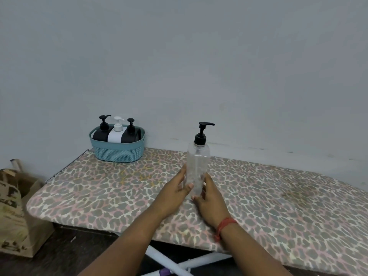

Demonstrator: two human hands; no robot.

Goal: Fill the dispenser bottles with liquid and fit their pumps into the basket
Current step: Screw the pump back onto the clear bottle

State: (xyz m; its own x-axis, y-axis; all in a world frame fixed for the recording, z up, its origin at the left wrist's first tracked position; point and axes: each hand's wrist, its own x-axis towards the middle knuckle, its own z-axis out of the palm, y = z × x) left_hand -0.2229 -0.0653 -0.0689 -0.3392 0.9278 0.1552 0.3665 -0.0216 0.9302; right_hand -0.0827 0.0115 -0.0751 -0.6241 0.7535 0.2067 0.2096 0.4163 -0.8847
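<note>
A tall clear plastic dispenser bottle [197,164] with a black pump [202,134] on top stands upright on the leopard-print ironing board [99,186]. My left hand [176,191] and my right hand [209,198] both wrap around its lower part, one on each side. At the board's far left end stands a teal woven basket [117,153]. It holds a black bottle [101,132], a white bottle [116,134] and another black bottle [130,134], all with pumps fitted.
A plain grey wall runs close behind the board. A brown paper bag [16,212] stands on the dark floor at the left. White board legs [179,263] cross beneath the front edge.
</note>
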